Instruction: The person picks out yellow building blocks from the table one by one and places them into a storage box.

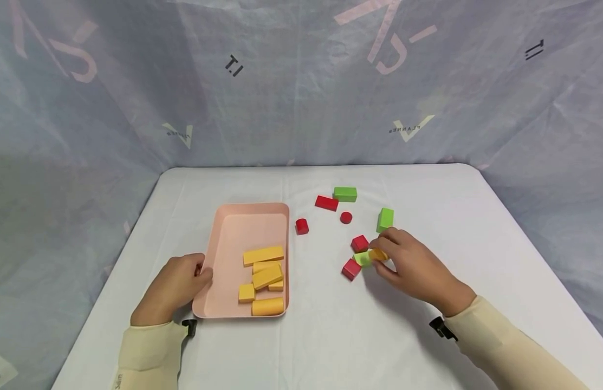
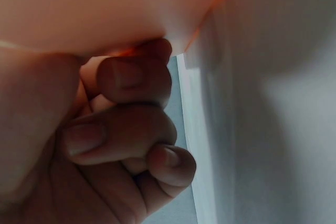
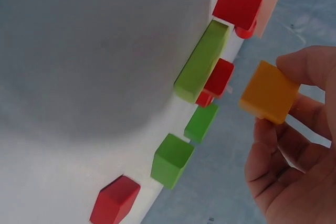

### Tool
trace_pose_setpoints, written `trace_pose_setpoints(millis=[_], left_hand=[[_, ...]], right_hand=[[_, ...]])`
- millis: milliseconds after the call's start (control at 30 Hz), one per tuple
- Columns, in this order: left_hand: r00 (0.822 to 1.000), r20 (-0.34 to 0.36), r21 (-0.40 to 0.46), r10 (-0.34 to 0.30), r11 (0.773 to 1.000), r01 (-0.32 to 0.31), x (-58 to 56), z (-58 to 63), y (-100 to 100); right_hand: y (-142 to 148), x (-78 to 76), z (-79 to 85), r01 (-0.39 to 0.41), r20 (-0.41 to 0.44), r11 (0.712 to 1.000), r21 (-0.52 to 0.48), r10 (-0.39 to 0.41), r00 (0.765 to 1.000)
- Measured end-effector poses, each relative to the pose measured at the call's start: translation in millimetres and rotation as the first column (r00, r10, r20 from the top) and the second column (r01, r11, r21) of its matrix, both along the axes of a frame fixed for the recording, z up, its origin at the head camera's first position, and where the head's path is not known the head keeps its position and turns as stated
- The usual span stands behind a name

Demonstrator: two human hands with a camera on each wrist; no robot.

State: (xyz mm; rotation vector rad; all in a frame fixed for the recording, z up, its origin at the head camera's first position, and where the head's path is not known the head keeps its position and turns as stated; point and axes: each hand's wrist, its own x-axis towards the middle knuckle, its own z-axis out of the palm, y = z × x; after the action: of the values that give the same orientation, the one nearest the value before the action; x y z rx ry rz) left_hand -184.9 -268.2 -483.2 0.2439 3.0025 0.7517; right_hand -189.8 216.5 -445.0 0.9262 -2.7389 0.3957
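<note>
My left hand (image 1: 173, 284) grips the left rim of a pink tray (image 1: 247, 227); in the left wrist view its fingers (image 2: 118, 132) curl beneath the rim. Several yellow blocks (image 1: 263, 255) lie in the tray's near right part, some stacked. My right hand (image 1: 418, 271) pinches a yellow cube (image 3: 269, 92) between thumb and fingers, raised off the table. Below it in the head view a light green block (image 1: 363, 258), partly covered by the hand, lies between a red cube (image 1: 360, 244) and another red cube (image 1: 351, 268).
Farther back on the white table (image 1: 321, 346) lie a green block (image 1: 345, 194), a red flat block (image 1: 326, 203), a red round piece (image 1: 346, 218) and a red cylinder (image 1: 302, 226). Another green block (image 1: 386, 220) stands just beyond my right hand. Grey printed cloth (image 1: 291, 119) hangs around the table.
</note>
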Motion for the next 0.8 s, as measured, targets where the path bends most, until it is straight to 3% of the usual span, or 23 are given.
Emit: trace_pose_setpoints(millis=[333,800], left_hand=[[1.0,0.0,0.005,0.006,1.0,-0.006,0.4,1.1,0.2],[1.0,0.008,0.008,0.009,1.0,-0.009,0.0,0.7,0.6]], right_hand=[[-15.5,-5.0,2.0,-0.067,-0.046,0.997,-0.046,0.065,0.997],[-37.9,-7.8,3.1,-0.07,-0.083,0.996,-0.054,0.065,0.994]])
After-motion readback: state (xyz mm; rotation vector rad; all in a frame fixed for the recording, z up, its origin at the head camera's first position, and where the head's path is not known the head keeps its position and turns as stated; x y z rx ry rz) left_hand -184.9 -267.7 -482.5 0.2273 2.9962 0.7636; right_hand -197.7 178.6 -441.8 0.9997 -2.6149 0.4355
